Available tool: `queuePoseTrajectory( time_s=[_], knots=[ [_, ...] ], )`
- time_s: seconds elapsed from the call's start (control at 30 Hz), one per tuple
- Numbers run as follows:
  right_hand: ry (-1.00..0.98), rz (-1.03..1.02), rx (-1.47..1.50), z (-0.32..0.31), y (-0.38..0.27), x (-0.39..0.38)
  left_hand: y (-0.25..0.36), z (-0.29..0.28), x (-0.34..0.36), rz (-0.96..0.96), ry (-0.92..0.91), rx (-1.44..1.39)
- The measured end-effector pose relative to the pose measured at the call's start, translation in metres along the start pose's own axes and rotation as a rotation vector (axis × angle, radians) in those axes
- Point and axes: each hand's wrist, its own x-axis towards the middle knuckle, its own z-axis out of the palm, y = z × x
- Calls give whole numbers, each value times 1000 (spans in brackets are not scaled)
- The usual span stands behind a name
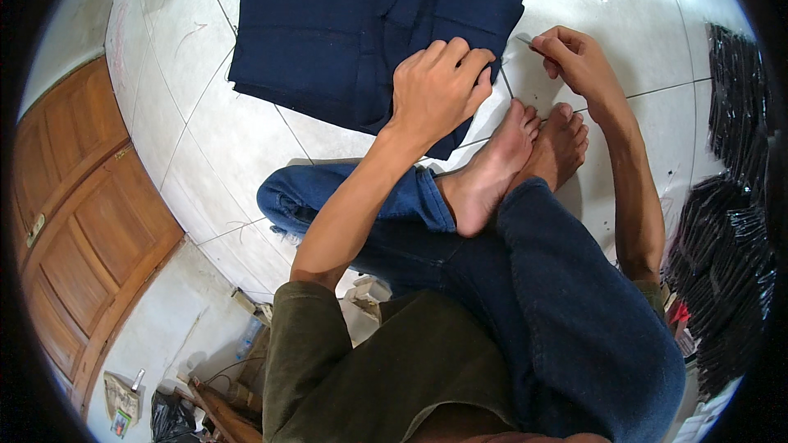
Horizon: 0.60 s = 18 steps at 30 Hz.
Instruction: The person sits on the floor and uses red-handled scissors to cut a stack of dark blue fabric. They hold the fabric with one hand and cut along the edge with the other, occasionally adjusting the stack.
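Observation:
Dark navy cloth (304, 25), folded in layers with seams, lies on the floor in the upper middle. My left hand (439, 86) rests on its lower right part, fingers curled and gripping the fabric. Just right of the cloth, my right hand (574, 61) is raised with finger and thumb pinched on a small thin metal item (525, 40), too small to name exactly. My bare feet (484, 189) are crossed below both hands, with my legs in blue jeans.
I sit on white floor tiles (205, 172). Glossy black bundles (722, 254) lie along the right. A wooden door (107, 254) is at the left, with a black bag (171, 417), wooden boards and clutter at lower left.

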Motion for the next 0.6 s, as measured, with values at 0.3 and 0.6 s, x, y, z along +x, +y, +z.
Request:
queuePoseTrajectory(
  time_s=[0.3, 0.6],
  knots=[
    [-59, -70, -38, 7, -13, 9, -6, 8, -6, 29, 55, -22],
    [-63, -144, -120, 3, -11, 19, -6, 10, -6, 38, 73, -34]
  ],
)
